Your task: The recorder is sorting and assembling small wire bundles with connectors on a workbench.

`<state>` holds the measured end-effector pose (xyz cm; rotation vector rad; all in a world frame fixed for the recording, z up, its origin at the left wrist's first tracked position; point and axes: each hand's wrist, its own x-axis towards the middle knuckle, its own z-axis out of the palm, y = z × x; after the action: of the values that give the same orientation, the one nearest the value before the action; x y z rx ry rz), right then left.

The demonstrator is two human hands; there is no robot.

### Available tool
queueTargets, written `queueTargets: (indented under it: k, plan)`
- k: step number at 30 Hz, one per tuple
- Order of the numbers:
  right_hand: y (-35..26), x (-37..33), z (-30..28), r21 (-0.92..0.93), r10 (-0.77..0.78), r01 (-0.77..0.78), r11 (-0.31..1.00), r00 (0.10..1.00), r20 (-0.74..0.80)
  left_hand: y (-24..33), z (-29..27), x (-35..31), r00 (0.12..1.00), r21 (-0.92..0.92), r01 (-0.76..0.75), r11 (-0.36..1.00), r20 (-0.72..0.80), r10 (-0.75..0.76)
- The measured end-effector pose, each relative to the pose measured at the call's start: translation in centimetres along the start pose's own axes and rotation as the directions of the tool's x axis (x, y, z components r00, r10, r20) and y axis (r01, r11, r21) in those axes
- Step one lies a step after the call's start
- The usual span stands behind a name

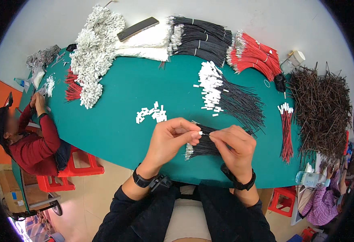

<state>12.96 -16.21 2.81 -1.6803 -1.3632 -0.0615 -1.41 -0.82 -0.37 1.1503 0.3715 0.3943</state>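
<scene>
My left hand (167,139) pinches a small white connector housing (200,132) between thumb and forefinger. Close beside it, my right hand (236,146) has its thumb and forefinger closed on a thin black wire, whose end meets the housing; how deep it sits inside is too small to tell. Under both hands lies a bundle of black wires (203,150) with bare metal ends toward the left. Loose white housings (152,113) are scattered beyond my left hand. Past my right hand spreads a pile of black wires with white housings (233,97).
On the green table (120,125) stand bundled black wires (203,36), red wires (257,56), a white heap of connectors (94,48) and a phone (138,29). A small red bundle (286,133) and a brown wire heap (322,109) lie right. A co-worker (35,137) sits left.
</scene>
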Motion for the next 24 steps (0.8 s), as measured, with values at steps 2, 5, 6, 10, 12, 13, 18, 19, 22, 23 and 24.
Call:
queueTargets:
  k: [2, 5, 6, 10, 12, 13, 18, 19, 22, 23, 24]
  plan:
    - [0.0, 0.0, 0.1, 0.009, -0.002, 0.002, 1.0, 1.0, -0.005, -0.1, -0.3, 0.0, 1.0, 0.017, -0.005, 1.0, 0.013, 0.005]
    - [0.2, 0.0, 0.1, 0.023, -0.007, 0.007, 1.0, 1.0, -0.001, -0.1, -0.5, 0.0, 0.999, 0.012, 0.023, 1.0, 0.04, -0.024]
    - [0.3, 0.0, 0.1, 0.03, -0.01, 0.01, 1.0, 1.0, 0.01, -0.1, -0.5, 0.0, 0.999, 0.013, 0.023, 1.0, 0.039, -0.023]
    - [0.1, -0.2, 0.0, 0.001, -0.02, 0.02, 1.0, 0.999, 0.036, -0.2, -0.1, 0.0, 0.998, -0.038, 0.048, 0.998, 0.03, -0.047]
    - [0.2, -0.1, 0.1, 0.0, -0.025, 0.025, 1.0, 0.999, 0.027, -0.3, 0.3, -0.1, 0.999, -0.056, 0.035, 0.998, 0.009, -0.035]
    - [0.2, -0.1, 0.2, 0.001, -0.025, 0.025, 1.0, 0.999, 0.027, -0.3, 0.4, -0.1, 0.999, -0.054, 0.033, 0.998, 0.0, -0.033]
    - [0.3, -0.4, 0.7, 0.002, -0.017, 0.017, 1.0, 1.0, 0.026, -0.6, 0.7, -0.1, 0.999, -0.022, 0.041, 0.999, 0.006, -0.041]
    - [0.3, -0.4, 0.8, 0.002, -0.018, 0.018, 1.0, 1.0, 0.026, -0.8, 0.6, -0.1, 0.999, -0.024, 0.035, 0.999, 0.011, -0.035]
    - [0.4, -0.1, 0.7, 0.022, -0.038, 0.037, 0.999, 0.999, 0.022, -0.5, 0.3, -0.1, 0.998, -0.017, 0.05, 0.999, 0.03, -0.049]
    - [0.4, 0.1, 0.5, -0.009, -0.042, 0.043, 0.999, 0.998, 0.044, -0.1, 0.2, -0.2, 0.996, -0.009, 0.072, 0.997, 0.047, -0.071]
    - [0.6, 0.3, 0.2, -0.04, -0.047, 0.05, 0.998, 0.997, 0.065, 0.4, 0.1, -0.1, 0.997, -0.006, 0.067, 0.998, 0.044, -0.067]
